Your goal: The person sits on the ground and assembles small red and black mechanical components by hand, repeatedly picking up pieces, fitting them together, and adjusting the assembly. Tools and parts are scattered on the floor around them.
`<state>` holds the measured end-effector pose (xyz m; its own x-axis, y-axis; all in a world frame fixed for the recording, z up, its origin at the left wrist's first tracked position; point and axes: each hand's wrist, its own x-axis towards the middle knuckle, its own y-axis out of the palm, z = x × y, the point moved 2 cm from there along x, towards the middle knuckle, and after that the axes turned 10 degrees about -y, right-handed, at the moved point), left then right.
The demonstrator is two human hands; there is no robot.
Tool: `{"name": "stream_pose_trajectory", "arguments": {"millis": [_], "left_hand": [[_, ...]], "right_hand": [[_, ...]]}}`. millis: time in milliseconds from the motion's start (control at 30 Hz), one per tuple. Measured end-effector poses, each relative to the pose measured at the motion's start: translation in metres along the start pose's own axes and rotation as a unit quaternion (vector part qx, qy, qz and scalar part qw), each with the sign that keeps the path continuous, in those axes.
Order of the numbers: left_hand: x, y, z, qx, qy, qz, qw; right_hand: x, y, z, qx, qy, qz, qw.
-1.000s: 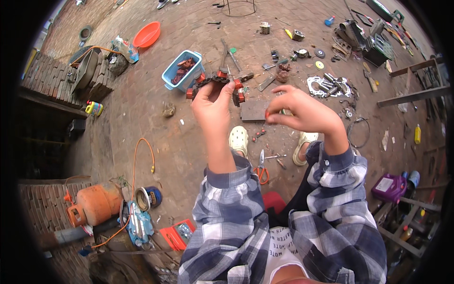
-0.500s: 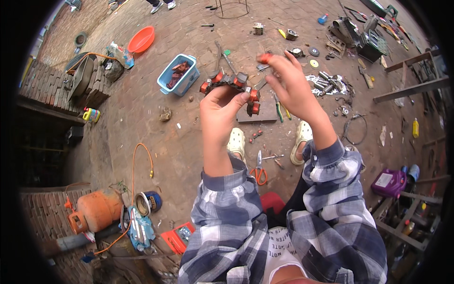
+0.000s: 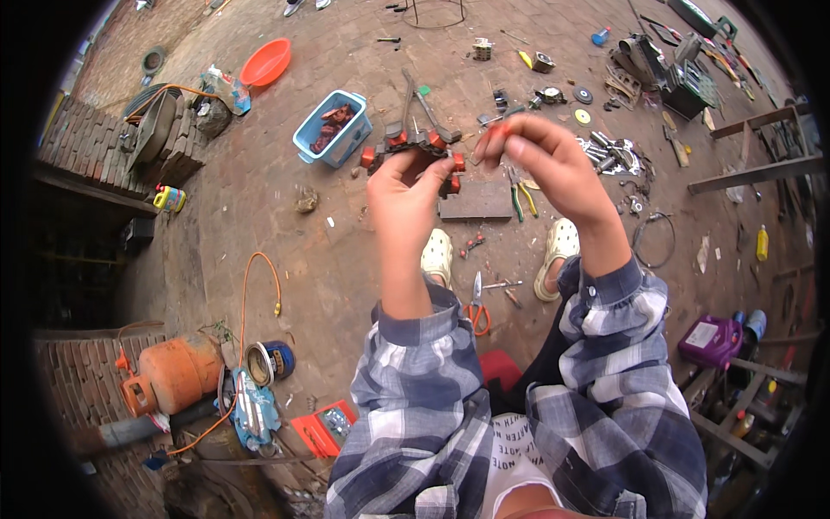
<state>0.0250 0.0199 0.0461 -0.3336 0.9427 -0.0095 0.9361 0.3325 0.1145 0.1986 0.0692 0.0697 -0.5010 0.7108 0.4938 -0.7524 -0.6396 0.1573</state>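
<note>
My left hand (image 3: 399,197) is closed on a dark, ring-shaped metal part (image 3: 417,144) like a motor stator, pinched between thumb and fingers. Red-orange blocks sit around its rim. To its right, my right hand (image 3: 553,160) is raised with fingers bent together around a small red-orange piece (image 3: 494,134), which is blurred and partly hidden. The two hands are apart. On the ground below them lie a flat grey metal block (image 3: 475,202) and pliers (image 3: 524,197) with green and yellow handles.
A blue basket (image 3: 350,138) holding dark red pieces and an orange basin (image 3: 266,62) stand ahead on the left. Orange-handled scissors (image 3: 477,310) lie near my shoes. Metal parts (image 3: 616,156) are scattered on the right. An orange gas cylinder (image 3: 180,379) and a red case (image 3: 315,435) are left.
My right hand has come down slightly and turned, its fingers curling closer together. The ring-shaped part in my left hand has shifted slightly and tilted. The view has moved a little.
</note>
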Motion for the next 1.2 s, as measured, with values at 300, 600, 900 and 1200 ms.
{"name": "stream_pose_trajectory", "arguments": {"millis": [300, 600, 900, 1200], "left_hand": [[0.007, 0.002, 0.005, -0.267, -0.104, 0.078, 0.955], [0.014, -0.016, 0.010, -0.180, -0.018, -0.123, 0.976], [0.002, 0.003, 0.003, 0.060, -0.032, 0.003, 0.998], [0.007, -0.004, 0.004, -0.201, -0.039, -0.013, 0.979]], "right_hand": [[-0.004, -0.044, -0.023, 0.156, 0.101, -0.123, 0.975], [-0.007, -0.010, 0.008, 0.082, 0.050, 0.145, 0.985], [0.015, -0.015, 0.007, 0.019, -0.138, -0.154, 0.978], [-0.006, -0.024, -0.006, -0.418, 0.016, 0.164, 0.893]]}}
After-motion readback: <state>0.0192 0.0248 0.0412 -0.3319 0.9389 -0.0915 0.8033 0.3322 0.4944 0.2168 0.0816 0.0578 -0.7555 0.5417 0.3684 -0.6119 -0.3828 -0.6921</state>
